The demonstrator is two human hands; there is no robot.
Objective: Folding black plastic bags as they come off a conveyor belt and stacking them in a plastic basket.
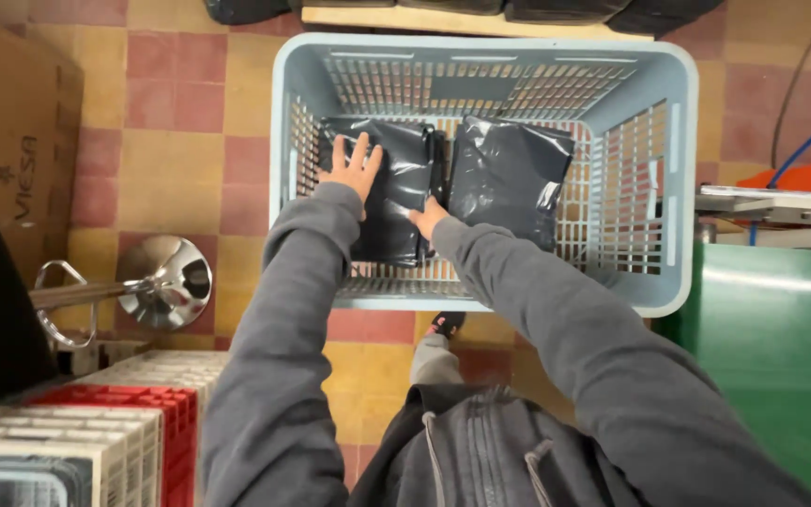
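Black glossy plastic parcel (391,192) in basket (668,188); left hand (354,167) flat, spread; right hand (427,219) grip unclear.

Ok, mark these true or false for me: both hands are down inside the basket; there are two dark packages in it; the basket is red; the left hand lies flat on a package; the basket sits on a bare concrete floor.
1. Both hands are inside the basket. True: the left hand and the right hand reach into it.
2. Two dark packages lie in it. True: the left package and the right package lie side by side.
3. The basket is red. False: it is pale blue.
4. The left hand lies flat on a package. True: fingers spread on the left package.
5. The floor is bare concrete. False: the tiled floor is chequered red and yellow.
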